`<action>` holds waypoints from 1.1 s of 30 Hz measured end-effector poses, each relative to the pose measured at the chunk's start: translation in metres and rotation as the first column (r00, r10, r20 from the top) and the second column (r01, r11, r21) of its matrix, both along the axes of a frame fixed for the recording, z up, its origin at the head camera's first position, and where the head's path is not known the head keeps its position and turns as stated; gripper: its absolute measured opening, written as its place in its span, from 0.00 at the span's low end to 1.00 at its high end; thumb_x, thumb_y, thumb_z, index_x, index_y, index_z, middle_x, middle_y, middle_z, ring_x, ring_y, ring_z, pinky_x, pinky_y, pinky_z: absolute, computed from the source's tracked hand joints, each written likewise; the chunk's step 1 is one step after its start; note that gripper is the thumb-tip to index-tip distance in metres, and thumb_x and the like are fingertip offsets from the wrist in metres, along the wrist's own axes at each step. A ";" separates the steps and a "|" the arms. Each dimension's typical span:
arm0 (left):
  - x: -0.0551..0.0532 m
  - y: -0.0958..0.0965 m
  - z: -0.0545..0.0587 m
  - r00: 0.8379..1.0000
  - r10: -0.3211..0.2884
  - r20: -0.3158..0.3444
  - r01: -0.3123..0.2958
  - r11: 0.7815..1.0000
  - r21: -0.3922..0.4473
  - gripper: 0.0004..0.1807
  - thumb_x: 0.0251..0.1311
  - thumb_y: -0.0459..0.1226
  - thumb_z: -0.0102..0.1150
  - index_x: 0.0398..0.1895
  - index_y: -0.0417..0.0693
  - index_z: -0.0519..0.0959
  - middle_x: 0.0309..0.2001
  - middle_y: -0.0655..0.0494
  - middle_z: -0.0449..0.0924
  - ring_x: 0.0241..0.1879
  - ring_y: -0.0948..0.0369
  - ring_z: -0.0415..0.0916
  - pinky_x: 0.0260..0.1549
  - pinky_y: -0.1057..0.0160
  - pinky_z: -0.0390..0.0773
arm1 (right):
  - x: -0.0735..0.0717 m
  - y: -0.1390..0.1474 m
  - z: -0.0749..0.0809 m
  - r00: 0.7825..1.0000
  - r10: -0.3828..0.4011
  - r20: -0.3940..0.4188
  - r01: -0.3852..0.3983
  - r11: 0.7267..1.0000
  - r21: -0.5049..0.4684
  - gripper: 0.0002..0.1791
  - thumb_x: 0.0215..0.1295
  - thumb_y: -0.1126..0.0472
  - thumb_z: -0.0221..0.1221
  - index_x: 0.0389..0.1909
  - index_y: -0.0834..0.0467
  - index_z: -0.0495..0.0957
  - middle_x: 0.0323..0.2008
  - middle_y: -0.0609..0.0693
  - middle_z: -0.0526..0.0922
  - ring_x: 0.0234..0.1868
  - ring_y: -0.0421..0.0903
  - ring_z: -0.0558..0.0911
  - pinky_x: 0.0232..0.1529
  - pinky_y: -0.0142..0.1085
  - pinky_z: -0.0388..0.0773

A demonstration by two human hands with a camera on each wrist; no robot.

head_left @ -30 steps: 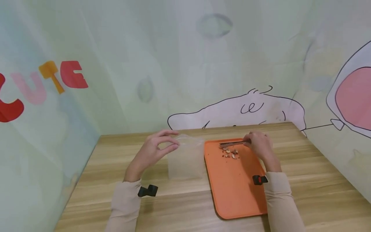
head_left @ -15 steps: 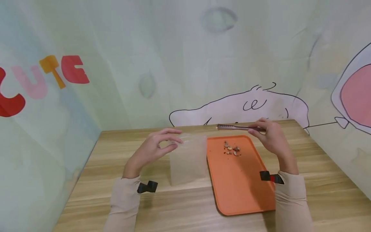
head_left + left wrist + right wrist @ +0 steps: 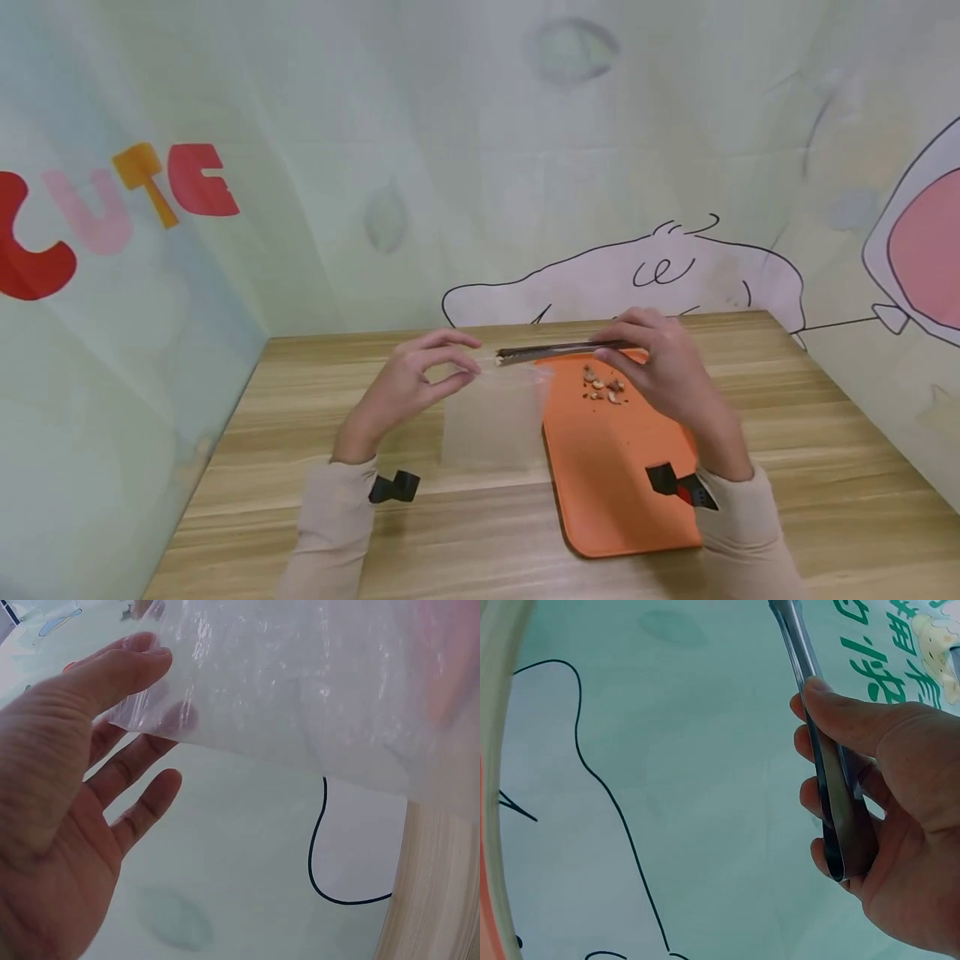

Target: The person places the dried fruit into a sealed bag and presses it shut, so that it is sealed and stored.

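A clear plastic bag [image 3: 491,425] hangs upright above the table, its top left edge pinched by my left hand [image 3: 412,383]. In the left wrist view, thumb and fingers grip the thin film of the bag [image 3: 300,697], while the little finger stands free. My right hand [image 3: 667,367] grips metal tongs [image 3: 558,350], held level and pointing left, with the tips at the bag's mouth. A small pale piece [image 3: 498,361], seemingly a nut, shows at the tips. The right wrist view shows fingers wrapped round the tongs [image 3: 829,772]; their tips are out of that view.
An orange tray [image 3: 622,500] lies on the wooden table [image 3: 465,525], right of the bag. Several nuts [image 3: 600,386] and crumbs lie near its far end. A printed curtain [image 3: 330,167] stands behind the table.
My right hand has lifted the tongs from the nuts on the tray and brought them left to the bag's mouth. The left hand keeps its hold on the bag, nearly still.
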State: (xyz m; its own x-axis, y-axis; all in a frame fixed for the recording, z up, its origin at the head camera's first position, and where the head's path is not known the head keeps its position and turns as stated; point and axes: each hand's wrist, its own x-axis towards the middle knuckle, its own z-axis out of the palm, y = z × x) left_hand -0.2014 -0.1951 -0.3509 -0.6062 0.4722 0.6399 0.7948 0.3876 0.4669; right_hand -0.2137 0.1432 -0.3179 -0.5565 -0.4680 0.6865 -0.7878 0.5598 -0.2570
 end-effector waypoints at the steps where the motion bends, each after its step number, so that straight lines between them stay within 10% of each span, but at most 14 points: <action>1: 0.000 0.001 0.000 1.000 0.005 -0.013 -0.005 1.000 0.005 0.09 0.57 0.27 0.71 0.35 0.50 0.86 0.52 0.53 0.82 0.50 0.56 0.80 0.40 0.55 0.80 | 0.000 -0.002 -0.001 1.000 0.001 -0.002 -0.001 1.000 0.007 0.11 0.53 0.68 0.73 0.38 0.56 0.87 0.34 0.47 0.82 0.37 0.46 0.77 0.39 0.42 0.68; 8: 0.000 0.000 0.001 0.998 0.047 0.031 -0.046 0.998 -0.037 0.06 0.59 0.31 0.71 0.33 0.51 0.84 0.51 0.52 0.82 0.47 0.59 0.81 0.42 0.58 0.79 | -0.007 0.013 -0.003 0.997 -0.022 0.076 0.023 1.000 -0.014 0.11 0.56 0.70 0.71 0.41 0.58 0.87 0.36 0.46 0.81 0.38 0.45 0.82 0.37 0.30 0.77; 13: 0.001 -0.007 0.004 0.990 0.071 0.119 -0.060 0.994 -0.096 0.05 0.58 0.34 0.72 0.34 0.50 0.84 0.54 0.52 0.82 0.46 0.60 0.81 0.42 0.58 0.79 | -0.019 0.035 -0.008 0.980 -0.178 0.084 0.176 0.984 0.031 0.07 0.59 0.68 0.70 0.39 0.61 0.87 0.34 0.51 0.82 0.35 0.49 0.82 0.37 0.42 0.77; 22: 0.004 -0.015 0.001 0.976 0.091 0.196 -0.064 0.988 -0.140 0.08 0.57 0.35 0.73 0.40 0.50 0.86 0.50 0.54 0.84 0.53 0.56 0.80 0.47 0.54 0.79 | -0.054 0.072 -0.053 0.860 -0.451 0.238 0.369 0.872 0.321 0.09 0.64 0.60 0.67 0.41 0.61 0.87 0.36 0.57 0.82 0.39 0.60 0.80 0.41 0.57 0.70; 33: -0.001 -0.011 0.000 0.988 0.099 0.115 -0.089 0.992 -0.087 0.05 0.57 0.31 0.72 0.36 0.48 0.87 0.45 0.55 0.82 0.38 0.63 0.80 0.34 0.64 0.77 | -0.073 0.089 -0.088 0.793 -0.460 0.400 0.315 0.871 0.378 0.09 0.64 0.61 0.68 0.40 0.62 0.87 0.39 0.58 0.84 0.35 0.55 0.81 0.32 0.46 0.72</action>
State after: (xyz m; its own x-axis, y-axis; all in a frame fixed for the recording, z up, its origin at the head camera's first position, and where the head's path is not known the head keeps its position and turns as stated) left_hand -0.2021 -0.2058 -0.3508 -0.7199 0.4572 0.5221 0.6937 0.4986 0.5198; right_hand -0.2866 0.2318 -0.4057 -0.9468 -0.2707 0.1741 -0.3143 0.8944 -0.3183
